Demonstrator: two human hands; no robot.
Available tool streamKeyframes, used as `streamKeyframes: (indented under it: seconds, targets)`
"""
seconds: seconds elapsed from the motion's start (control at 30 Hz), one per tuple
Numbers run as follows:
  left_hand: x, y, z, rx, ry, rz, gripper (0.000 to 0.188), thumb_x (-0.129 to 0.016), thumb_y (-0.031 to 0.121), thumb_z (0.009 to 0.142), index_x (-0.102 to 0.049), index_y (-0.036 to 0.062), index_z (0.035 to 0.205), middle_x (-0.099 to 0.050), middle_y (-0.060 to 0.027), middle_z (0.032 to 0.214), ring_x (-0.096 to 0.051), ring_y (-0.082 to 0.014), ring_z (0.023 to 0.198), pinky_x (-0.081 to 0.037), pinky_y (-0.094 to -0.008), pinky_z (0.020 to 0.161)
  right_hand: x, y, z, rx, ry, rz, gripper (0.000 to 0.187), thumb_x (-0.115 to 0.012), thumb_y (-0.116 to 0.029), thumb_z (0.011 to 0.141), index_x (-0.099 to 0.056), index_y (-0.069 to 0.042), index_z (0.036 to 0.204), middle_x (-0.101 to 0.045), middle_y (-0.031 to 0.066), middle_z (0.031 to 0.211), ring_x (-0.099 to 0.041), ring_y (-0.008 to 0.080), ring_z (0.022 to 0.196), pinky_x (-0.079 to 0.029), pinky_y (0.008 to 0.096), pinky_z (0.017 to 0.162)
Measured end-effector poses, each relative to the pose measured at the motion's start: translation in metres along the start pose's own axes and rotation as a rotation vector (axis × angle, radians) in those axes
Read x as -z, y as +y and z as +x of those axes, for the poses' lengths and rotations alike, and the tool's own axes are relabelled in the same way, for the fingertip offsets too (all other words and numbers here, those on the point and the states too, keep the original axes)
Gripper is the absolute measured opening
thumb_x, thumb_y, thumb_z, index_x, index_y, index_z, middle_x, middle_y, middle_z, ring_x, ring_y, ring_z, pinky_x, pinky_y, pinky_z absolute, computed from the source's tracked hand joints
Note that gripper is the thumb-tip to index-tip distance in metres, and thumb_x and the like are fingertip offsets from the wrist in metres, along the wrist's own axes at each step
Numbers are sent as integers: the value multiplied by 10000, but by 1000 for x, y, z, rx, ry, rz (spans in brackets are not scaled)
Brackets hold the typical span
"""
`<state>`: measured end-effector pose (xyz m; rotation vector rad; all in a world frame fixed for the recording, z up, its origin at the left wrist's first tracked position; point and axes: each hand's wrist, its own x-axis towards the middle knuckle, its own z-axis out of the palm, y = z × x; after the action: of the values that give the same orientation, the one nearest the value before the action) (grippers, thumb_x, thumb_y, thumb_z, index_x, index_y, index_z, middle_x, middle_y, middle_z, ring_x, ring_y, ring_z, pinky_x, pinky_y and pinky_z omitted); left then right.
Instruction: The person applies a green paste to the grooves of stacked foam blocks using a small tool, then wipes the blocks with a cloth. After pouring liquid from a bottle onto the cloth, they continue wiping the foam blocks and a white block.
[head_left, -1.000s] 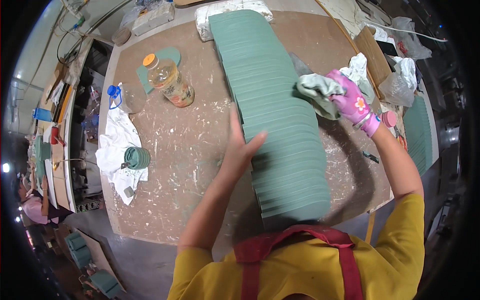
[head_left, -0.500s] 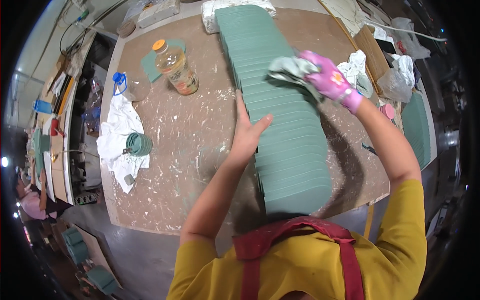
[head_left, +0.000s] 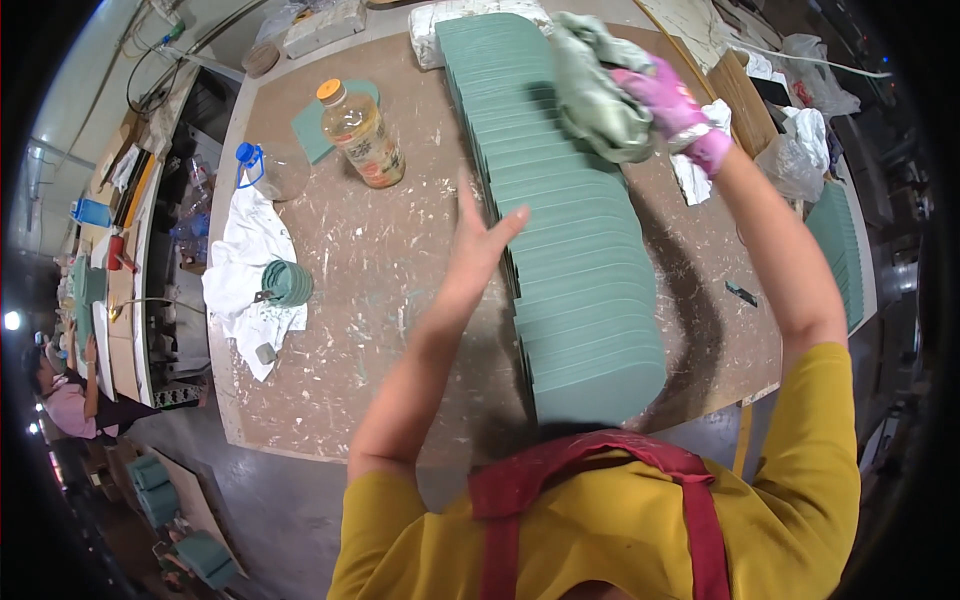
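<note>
A long row of thin green panels (head_left: 585, 290), overlapping like shingles with rounded right ends, runs from in front of my body to the far side of the table. My right hand (head_left: 668, 105), in a pink flowered glove, grips a pale grey-green cloth (head_left: 600, 95) over the far right part of the row. The cloth is bunched and hangs loosely; whether it touches the panels I cannot tell. Bare, my left hand (head_left: 480, 240) is beside the row's left edge, thumb and fingers apart, holding nothing.
Left on the brown, paint-flecked table (head_left: 380, 300) stand an orange-capped bottle (head_left: 365, 140), a clear jug with a blue cap (head_left: 265, 175), and a green ribbed cup (head_left: 287, 283) on a white cloth (head_left: 250, 240). A white wrapped block (head_left: 430, 35) sits behind the row. Another person (head_left: 70, 400) is far left.
My right hand has moved up and away with the cloth, which now spreads out more. My left hand has slid slightly left, off the row's edge.
</note>
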<state>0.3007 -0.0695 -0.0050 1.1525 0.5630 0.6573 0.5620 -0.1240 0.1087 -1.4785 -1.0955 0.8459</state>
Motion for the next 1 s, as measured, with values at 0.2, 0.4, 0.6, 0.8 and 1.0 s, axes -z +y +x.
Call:
streamKeyframes:
  seconds: [0.2, 0.4, 0.6, 0.8, 1.0]
  targets:
    - [-11, -12, 18, -74, -43, 240, 1032, -741, 213, 768, -26, -62, 1460, -211, -238, 1470, -270, -304, 1353, -226, -376, 1115, -39, 49, -20, 401, -94, -975, 330, -548, -176, 835, -587, -97, 1153, -617, 147, 1133, -612, 309, 1029, -502, 413, 895]
    - [-7, -5, 20, -29, -186, 309, 817, -734, 216, 792, -242, -13, 1403, -381, -157, 1378, -346, -255, 1300, -250, -369, 1097, -151, 40, 34, 449, -415, -859, 433, -595, -170, 796, -541, -121, 1223, -558, 166, 1189, -559, 335, 1082, -454, 442, 925]
    - [-5, 1, 13, -60, -157, 175, 1087, -715, 174, 783, 113, -73, 1441, -206, -238, 1473, -261, -296, 1363, -225, -372, 1119, -14, 54, -30, 481, -97, -941, 439, -571, -116, 810, -540, -94, 1247, -580, 196, 1193, -564, 360, 1104, -459, 421, 965]
    - [-3, -1, 15, -4, -151, 191, 1058, -693, 143, 797, 124, -101, 1423, -90, -246, 1504, -156, -290, 1402, -165, -383, 1140, 56, 36, -62, 90, -142, -887, 327, -601, -122, 799, -580, -35, 1114, -625, 160, 956, -629, 323, 884, -502, 404, 818]
    - [0, -16, 18, -27, -200, 295, 909, -678, 109, 807, -70, -43, 1464, -88, -188, 1527, -120, -287, 1415, -169, -387, 1139, -106, 40, -20, 620, -304, -798, 304, -641, -111, 725, -608, -89, 1027, -608, 112, 994, -628, 289, 900, -515, 416, 766]
